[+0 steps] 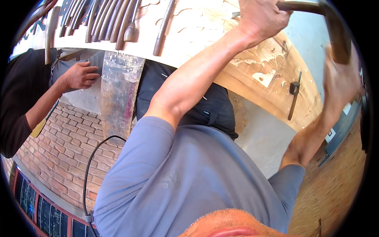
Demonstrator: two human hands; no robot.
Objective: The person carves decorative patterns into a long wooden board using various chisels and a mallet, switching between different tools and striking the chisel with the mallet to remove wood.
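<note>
My left hand, at the top, is closed on a chisel with a long dark handle; part of its metal tip shows left of my knuckles. My right hand, slightly blurred, grips a dark wooden striker, whose upper end meets or nearly meets the chisel handle's end. Under my left forearm lies a pale wooden board with carved scrolls and shavings. A dark rod with a square block lies on its right part. Several chisels lie in a row at the top left.
A co-worker's hand and dark sleeve are at left. Below the board are a worn plank and black fabric. A black cable runs over the brick paving. A red-framed grating is at lower left.
</note>
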